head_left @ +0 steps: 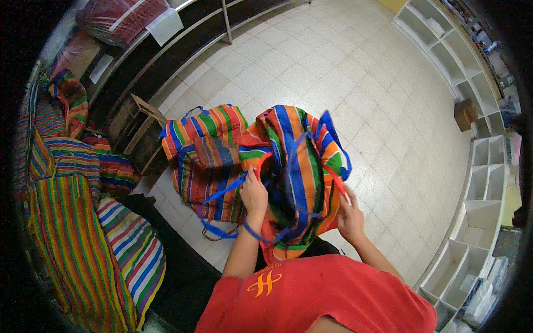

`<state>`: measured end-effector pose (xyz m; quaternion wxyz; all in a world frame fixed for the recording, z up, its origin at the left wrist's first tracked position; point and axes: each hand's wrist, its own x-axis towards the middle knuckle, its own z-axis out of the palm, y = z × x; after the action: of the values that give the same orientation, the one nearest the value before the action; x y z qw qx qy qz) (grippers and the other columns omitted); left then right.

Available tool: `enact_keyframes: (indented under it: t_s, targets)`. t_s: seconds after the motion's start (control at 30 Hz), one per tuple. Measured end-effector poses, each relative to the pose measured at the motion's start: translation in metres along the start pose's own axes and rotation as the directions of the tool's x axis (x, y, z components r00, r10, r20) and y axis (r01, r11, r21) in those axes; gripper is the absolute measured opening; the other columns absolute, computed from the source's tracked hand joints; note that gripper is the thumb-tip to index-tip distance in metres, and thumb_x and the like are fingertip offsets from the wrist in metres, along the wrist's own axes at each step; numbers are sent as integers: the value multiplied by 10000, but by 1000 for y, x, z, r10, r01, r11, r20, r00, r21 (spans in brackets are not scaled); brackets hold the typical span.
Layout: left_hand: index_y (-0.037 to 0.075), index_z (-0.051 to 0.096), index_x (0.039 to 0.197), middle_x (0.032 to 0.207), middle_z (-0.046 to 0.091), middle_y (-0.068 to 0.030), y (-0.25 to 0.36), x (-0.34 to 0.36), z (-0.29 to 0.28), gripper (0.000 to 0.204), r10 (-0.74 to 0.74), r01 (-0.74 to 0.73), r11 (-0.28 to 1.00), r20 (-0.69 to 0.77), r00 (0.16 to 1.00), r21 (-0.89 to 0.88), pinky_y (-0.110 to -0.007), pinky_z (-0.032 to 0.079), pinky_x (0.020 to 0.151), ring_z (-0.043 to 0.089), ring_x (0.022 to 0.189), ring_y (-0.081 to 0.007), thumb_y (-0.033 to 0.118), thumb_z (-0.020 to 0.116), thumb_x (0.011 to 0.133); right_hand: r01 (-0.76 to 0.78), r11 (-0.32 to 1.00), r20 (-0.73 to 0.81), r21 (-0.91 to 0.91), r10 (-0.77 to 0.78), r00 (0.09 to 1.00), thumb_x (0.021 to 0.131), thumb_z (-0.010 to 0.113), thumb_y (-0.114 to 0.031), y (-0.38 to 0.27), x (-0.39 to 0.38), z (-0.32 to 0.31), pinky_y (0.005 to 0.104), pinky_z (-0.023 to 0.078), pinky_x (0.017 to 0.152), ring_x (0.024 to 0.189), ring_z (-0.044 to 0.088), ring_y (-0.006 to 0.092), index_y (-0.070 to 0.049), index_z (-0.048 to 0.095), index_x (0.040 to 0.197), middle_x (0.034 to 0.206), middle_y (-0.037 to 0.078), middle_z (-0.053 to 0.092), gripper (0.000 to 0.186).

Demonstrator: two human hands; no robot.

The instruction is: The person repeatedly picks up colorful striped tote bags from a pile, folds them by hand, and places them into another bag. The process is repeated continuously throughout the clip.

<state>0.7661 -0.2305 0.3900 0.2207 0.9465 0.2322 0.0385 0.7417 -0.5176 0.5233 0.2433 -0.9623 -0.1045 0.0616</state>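
Observation:
A large striped bag (302,166) in orange, blue, green and white hangs in front of me, its mouth spread apart. My left hand (254,194) is closed on the red-edged rim at the left side of the mouth. On the opposite side, my right hand (350,216) pinches the red trim. A blue strap (222,191) loops past my left wrist, and another crosses the bag's front. To the left, a striped cloth piece (208,130) with a darker patch adjoins the bag; whether it is the same bag or another I cannot tell.
Several striped bags (72,222) are piled at the left, beside a wooden crate-like stand (143,130). A metal rack (225,22) holds a plastic-wrapped red bundle (122,22). White cubby shelves (472,222) curve along the right, with a brown box (466,115). Pale tiles (322,66) cover the floor.

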Motion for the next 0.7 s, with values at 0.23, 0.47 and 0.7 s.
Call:
enact_keyframes:
  t_s: [0.23, 0.47, 0.7]
  targets:
    - [99, 450, 1393, 1271, 524, -224, 12, -51, 41, 489, 560, -562, 823, -44, 827, -82, -535, 415, 978, 508, 1176, -399, 158, 494, 910, -209, 976, 31, 52, 208, 978, 736, 552, 66, 56, -13, 32, 451, 559, 764, 960, 648, 401, -57, 483, 1370, 1512, 122, 363, 649]
    - [125, 652, 1263, 1213, 647, -188, -64, -105, 53, 419, 401, -396, 849, 915, 53, -349, -396, 470, 991, 575, 1190, -364, 313, 663, 889, -304, 952, -3, -41, 305, 953, 699, 547, 79, 98, -37, 49, 455, 553, 783, 992, 639, 398, -9, 457, 1390, 1529, 104, 322, 703]
    - [-1, 572, 1140, 946, 666, -116, 17, 54, 80, 560, 40, 361, 755, 587, 808, -548, -332, 520, 736, 634, 826, -203, 470, 713, 871, -354, 928, 57, 114, 349, 935, 695, 501, 108, 91, -35, 39, 438, 549, 810, 1071, 607, 402, -35, 473, 1380, 1518, 124, 336, 701]
